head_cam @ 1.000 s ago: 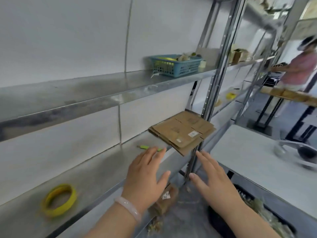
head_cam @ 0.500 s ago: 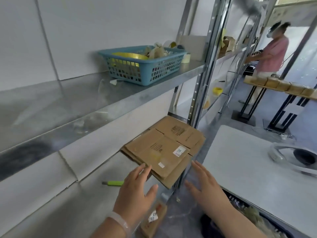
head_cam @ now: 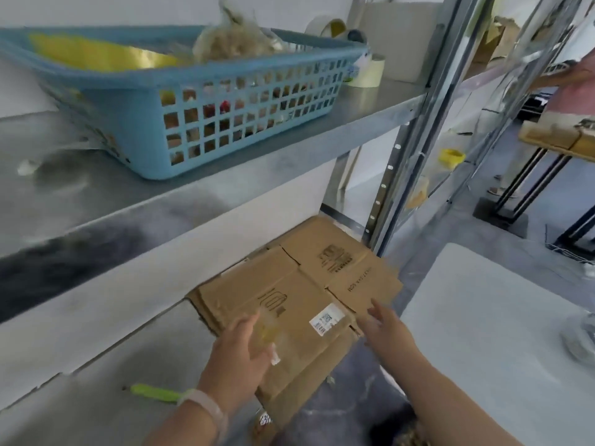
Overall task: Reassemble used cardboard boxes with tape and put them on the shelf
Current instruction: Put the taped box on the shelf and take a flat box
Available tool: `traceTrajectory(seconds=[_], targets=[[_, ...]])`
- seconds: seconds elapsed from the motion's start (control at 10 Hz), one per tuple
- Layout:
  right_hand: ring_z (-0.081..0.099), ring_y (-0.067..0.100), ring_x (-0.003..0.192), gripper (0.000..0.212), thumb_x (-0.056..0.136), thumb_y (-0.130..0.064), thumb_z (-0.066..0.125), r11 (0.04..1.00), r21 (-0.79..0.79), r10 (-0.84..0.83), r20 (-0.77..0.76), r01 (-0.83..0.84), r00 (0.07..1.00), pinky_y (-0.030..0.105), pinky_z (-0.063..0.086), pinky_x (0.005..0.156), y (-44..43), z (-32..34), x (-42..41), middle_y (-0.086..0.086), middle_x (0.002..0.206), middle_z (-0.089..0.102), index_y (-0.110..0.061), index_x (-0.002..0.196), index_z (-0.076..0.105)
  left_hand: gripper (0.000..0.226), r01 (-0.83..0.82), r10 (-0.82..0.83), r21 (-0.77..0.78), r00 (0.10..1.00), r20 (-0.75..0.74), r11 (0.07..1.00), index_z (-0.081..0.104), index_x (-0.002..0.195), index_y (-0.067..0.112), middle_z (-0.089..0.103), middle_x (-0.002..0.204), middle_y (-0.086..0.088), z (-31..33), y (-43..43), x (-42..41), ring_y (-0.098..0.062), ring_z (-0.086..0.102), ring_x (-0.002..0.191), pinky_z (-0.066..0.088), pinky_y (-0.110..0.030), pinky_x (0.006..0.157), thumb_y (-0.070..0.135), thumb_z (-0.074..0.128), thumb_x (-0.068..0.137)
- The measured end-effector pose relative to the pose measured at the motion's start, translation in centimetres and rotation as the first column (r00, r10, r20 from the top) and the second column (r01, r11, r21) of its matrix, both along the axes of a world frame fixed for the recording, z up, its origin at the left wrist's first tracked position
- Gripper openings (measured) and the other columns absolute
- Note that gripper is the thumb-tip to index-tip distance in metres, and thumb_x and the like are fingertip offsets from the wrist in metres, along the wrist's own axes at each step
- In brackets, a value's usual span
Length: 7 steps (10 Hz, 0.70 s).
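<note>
**Two open hands at the flattened cardboard boxes on the lower shelf**

Landmark: stack of flattened cardboard boxes (head_cam: 306, 284), lying flat on the lower shelf (head_cam: 128, 365) of a metal rack, with its near corner jutting out past the shelf edge.

Low and to the left of the stack, on the same shelf: slim green tool (head_cam: 154, 392), too blurred to name more closely.

Above and to the left of the stack, on the upper shelf (head_cam: 96, 188): blue plastic basket (head_cam: 199, 101), holding something yellow and a clear bag of brownish stuff.

At the stack's near left corner: left hand (head_cam: 238, 349), pale bracelet (head_cam: 206, 410) at the wrist. Open, fingers stretched out over the top sheet, nothing gripped. Fingertips blurred, so no telling whether they touch the cardboard.

On the stack's top sheet, between the two hands: white barcode label (head_cam: 326, 321).

Above the stack, just right of the basket: roll of pale tape (head_cam: 367, 72).

At the stack's near right edge: right hand (head_cam: 386, 329). Open, fingers straight and pointed at the cardboard, nothing held. On the edge or just short of it, impossible to say.

Just right of the stack's far corner: perforated metal upright (head_cam: 402, 156).

Further right and above the stack, on another rack: yellow tape roll (head_cam: 452, 156).

Right of the stack: white counter (head_cam: 499, 317).

Far right and above the stack: another person in pink (head_cam: 576, 88), cut off by the frame edge.
</note>
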State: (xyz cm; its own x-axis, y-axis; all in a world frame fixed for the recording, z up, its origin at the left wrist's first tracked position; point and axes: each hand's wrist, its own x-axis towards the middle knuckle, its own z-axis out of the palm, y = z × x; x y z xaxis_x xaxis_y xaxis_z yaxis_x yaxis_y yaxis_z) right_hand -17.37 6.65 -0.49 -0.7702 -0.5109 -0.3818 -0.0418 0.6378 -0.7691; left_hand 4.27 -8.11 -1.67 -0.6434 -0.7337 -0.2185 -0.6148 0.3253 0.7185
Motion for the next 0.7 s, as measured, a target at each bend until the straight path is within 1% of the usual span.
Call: traceTrajectory(seconds=[0.1,0.2,0.3,0.4,0.5,0.6,0.7], targets=[[0.056,0.031,0.118,0.061,0.097,-0.020,0.057,0.982,-0.111,-0.116,0.264,0.150,0.957,0.048,0.051,0.097,-1.8,-1.0,-5.4,0.008,0.137,0.049,-0.016,0.151,0.029,0.070,-0.131,0.127,0.089,0.991,0.045,0.987,0.020,0.153,0.037,0.014,0.161,0.007,-0.7,-0.2,-2.7,-0.017,0.012,0.149,0.016,-0.040,0.121,0.042,0.057,0.095],[0.055,0.037,0.118,0.057,0.095,-0.017,0.057,0.968,-0.132,-0.156,0.340,0.212,0.927,0.049,0.050,0.094,-2.8,-1.6,-9.5,0.010,0.132,0.049,-0.013,0.147,0.033,0.072,-0.229,0.215,0.135,0.970,0.112,0.964,0.019,0.154,0.034,0.014,0.162,0.003,-1.5,-0.1,-4.4,-0.019,0.015,0.149,0.018,-0.041,0.121,0.045,0.057,0.094],[0.059,0.030,0.100,0.044,0.097,-0.014,0.056,0.933,-0.203,-0.185,0.442,0.298,0.878,0.046,0.051,0.091,-4.4,-3.5,-13.2,0.023,0.132,0.055,-0.003,0.138,0.044,0.073,-0.311,0.293,0.107,0.943,0.158,0.944,0.019,0.155,0.031,0.016,0.162,0.006,-1.6,0.2,-5.0,-0.017,0.014,0.149,0.017,-0.038,0.121,0.043,0.058,0.094],[0.062,0.023,0.079,0.025,0.098,-0.021,0.060,0.914,-0.219,-0.199,0.494,0.342,0.847,0.039,0.055,0.080,-5.1,-3.5,-14.8,0.013,0.098,0.065,-0.008,0.119,0.055,0.072,-0.367,0.349,0.119,0.925,0.150,0.922,0.021,0.154,0.031,0.018,0.161,0.009,-1.4,0.7,-5.3,-0.015,0.017,0.148,0.019,-0.038,0.121,0.040,0.060,0.094],[0.068,0.024,0.082,0.026,0.094,-0.024,0.067,0.918,-0.222,-0.163,0.546,0.330,0.822,0.034,0.055,0.070,-5.6,-3.4,-15.8,0.011,0.095,0.070,-0.005,0.110,0.062,0.067,-0.385,0.372,0.086,0.918,0.136,0.919,0.026,0.153,0.028,0.025,0.158,0.007,-1.0,1.2,-5.5,-0.014,0.023,0.146,0.021,-0.032,0.119,0.036,0.060,0.095],[0.070,0.026,0.093,0.029,0.092,-0.022,0.069,0.915,-0.215,-0.157,0.588,0.341,0.793,0.034,0.055,0.073,-5.8,-3.4,-16.5,0.014,0.105,0.071,-0.002,0.112,0.062,0.059,-0.450,0.445,0.064,0.892,0.086,0.891,0.036,0.149,0.026,0.035,0.152,0.004,-0.9,1.8,-5.2,-0.014,0.031,0.141,0.026,-0.031,0.116,0.030,0.060,0.095],[0.070,0.027,0.099,0.032,0.093,-0.024,0.067,0.905,-0.257,-0.094,0.655,0.339,0.750,0.036,0.062,0.067,-6.0,-3.0,-16.8,0.013,0.108,0.071,-0.005,0.119,0.060,0.052,-0.524,0.522,0.048,0.852,0.045,0.851,0.044,0.144,0.027,0.044,0.142,0.006,-0.9,2.3,-4.6,-0.013,0.040,0.134,0.032,-0.032,0.112,0.027,0.061,0.095]])
